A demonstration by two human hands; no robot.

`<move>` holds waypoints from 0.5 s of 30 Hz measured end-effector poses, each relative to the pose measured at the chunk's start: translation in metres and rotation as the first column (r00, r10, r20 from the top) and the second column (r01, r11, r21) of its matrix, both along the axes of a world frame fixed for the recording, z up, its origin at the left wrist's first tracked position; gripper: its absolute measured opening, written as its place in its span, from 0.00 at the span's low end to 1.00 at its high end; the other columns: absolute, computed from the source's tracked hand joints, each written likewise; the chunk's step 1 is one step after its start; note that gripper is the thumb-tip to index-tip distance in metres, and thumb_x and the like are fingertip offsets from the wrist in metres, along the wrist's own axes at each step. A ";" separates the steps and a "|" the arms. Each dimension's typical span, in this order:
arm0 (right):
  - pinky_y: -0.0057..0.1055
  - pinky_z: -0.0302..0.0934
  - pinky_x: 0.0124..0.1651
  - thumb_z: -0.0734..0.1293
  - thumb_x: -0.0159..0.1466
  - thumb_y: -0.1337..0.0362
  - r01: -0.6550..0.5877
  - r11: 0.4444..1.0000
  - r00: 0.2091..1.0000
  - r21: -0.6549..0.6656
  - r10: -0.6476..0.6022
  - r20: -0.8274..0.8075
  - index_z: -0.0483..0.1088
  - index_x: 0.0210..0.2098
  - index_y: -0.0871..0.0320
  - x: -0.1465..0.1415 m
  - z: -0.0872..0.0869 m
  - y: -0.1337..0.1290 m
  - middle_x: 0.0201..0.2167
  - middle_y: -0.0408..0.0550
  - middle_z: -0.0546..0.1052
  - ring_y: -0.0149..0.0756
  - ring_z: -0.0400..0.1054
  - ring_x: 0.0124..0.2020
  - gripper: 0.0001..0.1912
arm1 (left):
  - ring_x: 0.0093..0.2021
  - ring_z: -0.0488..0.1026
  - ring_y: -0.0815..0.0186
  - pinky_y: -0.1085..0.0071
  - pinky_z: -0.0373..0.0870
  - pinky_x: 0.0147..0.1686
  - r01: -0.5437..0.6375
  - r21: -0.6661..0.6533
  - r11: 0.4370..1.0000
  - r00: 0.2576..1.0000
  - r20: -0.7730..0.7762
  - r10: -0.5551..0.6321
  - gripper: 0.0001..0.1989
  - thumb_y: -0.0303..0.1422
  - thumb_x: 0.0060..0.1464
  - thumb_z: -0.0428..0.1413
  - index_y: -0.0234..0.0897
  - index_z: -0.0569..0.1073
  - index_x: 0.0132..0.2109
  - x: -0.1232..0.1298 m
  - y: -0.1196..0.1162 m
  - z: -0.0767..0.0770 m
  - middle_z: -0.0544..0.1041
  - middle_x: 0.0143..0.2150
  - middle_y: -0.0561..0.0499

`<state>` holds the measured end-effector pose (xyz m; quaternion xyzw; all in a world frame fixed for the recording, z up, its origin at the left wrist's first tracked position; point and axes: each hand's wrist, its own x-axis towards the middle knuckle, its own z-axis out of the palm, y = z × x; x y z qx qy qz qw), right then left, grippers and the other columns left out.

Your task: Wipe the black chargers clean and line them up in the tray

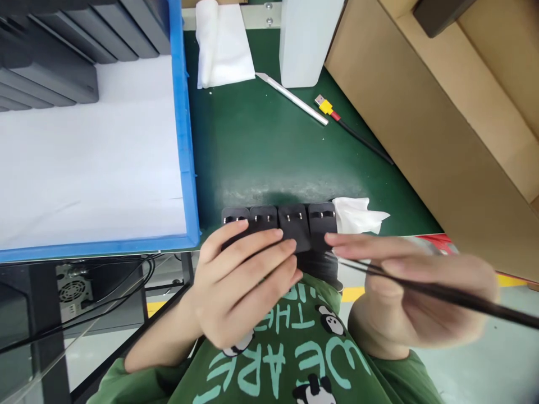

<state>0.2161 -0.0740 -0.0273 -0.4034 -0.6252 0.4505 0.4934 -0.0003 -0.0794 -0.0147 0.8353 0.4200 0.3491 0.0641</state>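
Several black plug adapters (295, 229) stand side by side in a row at the table's front edge, metal prongs facing up. My left hand (246, 280) lies across the left part of the row, fingers curved over the adapters; its thumb is hidden. In my right hand (421, 292), pinched between thumb and fingers, is a thin dark tool that looks like tweezers (446, 293), somewhat blurred. Its pale, fine tips point left, close to the right-hand adapter. A crumpled white cloth (357, 215) touches the row's right end.
A blue-edged tray (187, 168) with several dark grey blocks (63, 78) lies left. A cardboard box (404, 112) borders the right. Toward the back are a craft knife (295, 100), a yellow USB plug on a black cable (357, 134), folded white cloth (225, 45) and a white block (307, 42).
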 end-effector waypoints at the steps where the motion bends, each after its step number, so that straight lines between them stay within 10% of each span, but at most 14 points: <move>1: 0.46 0.78 0.49 0.68 0.65 0.71 -0.025 0.998 1.000 0.051 0.025 0.009 0.67 0.51 0.47 0.000 0.000 0.000 0.44 0.46 0.82 0.44 0.79 0.48 0.17 | 0.47 0.82 0.63 0.60 0.71 0.60 -0.015 0.017 1.000 1.000 0.006 0.015 0.04 0.25 0.54 0.66 0.35 0.79 0.38 -0.001 0.002 -0.003 0.85 0.41 0.51; 15: 0.38 0.80 0.41 0.70 0.62 0.76 -0.075 0.968 0.981 0.241 0.028 0.193 0.71 0.41 0.59 -0.012 0.000 0.007 0.37 0.52 0.83 0.44 0.81 0.43 0.11 | 0.47 0.82 0.63 0.64 0.75 0.57 -0.025 0.021 0.999 0.992 0.122 0.022 0.05 0.21 0.53 0.66 0.31 0.78 0.36 0.003 0.001 -0.019 0.85 0.42 0.47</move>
